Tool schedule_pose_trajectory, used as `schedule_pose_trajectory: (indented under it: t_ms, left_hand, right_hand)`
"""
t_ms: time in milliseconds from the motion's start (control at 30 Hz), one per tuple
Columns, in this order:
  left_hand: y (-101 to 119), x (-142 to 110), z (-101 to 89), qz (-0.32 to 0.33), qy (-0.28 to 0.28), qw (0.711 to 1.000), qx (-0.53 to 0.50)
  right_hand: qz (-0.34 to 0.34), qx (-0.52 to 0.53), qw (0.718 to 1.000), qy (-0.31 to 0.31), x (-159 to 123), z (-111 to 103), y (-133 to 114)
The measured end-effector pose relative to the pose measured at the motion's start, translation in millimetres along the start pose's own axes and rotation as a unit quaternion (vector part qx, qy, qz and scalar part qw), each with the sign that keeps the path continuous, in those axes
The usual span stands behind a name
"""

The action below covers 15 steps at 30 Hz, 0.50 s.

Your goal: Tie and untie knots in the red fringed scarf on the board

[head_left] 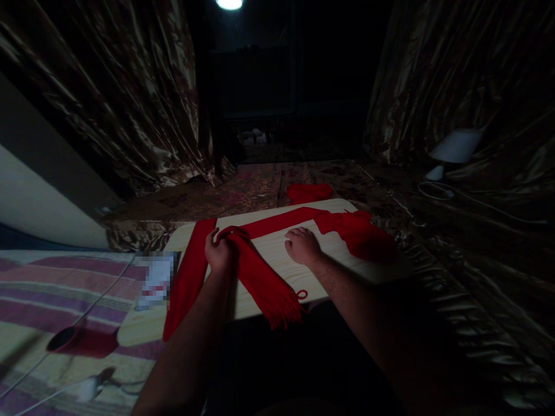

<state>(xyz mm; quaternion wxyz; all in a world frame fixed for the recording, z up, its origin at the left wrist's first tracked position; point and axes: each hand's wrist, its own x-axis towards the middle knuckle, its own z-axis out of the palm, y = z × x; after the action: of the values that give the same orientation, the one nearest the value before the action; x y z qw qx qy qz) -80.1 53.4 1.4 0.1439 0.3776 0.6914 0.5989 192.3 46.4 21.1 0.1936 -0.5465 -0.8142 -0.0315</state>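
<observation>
A long red fringed scarf (pixel 262 277) lies over a pale wooden board (pixel 333 263), its tasselled end hanging past the near edge. My left hand (pixel 218 253) grips the scarf at a fold, with the fingers partly hidden by the fabric. A flat red strip (pixel 191 271) runs down the board's left side, and another red strip (pixel 281 222) crosses the far part. Resting on or just over the board, my right hand (pixel 302 245) has loosely bent fingers and holds nothing visible. To its right is a bunched red cloth (pixel 368 238).
Another red bundle (pixel 309 191) sits beyond the board. A dark red cylinder (pixel 82 341) and white cables lie on the striped bedding (pixel 26 283) at left. A small white lamp (pixel 457 145) stands at right. Patterned curtains (pixel 143 86) hang behind. The room is dim.
</observation>
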Motion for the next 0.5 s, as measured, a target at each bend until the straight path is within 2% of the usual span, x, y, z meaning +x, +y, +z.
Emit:
schedule_pose_trajectory:
  t_ms: [67,267,500]
  left_hand:
    - [1.0,-0.8,0.2,0.0,-0.023,1.0,0.0]
    - [2.7,-0.2,2.1,0.004,-0.011,1.0,0.01]
    - [5.8,-6.5,5.3,-0.033,-0.021,0.999,-0.004]
  right_hand:
    - [0.002,0.001,1.0,-0.003,0.2,0.3,-0.1]
    - [0.002,0.0,1.0,0.0,-0.1,-0.2,0.0]
    - [0.003,0.0,1.0,-0.007,-0.2,-0.2,0.2]
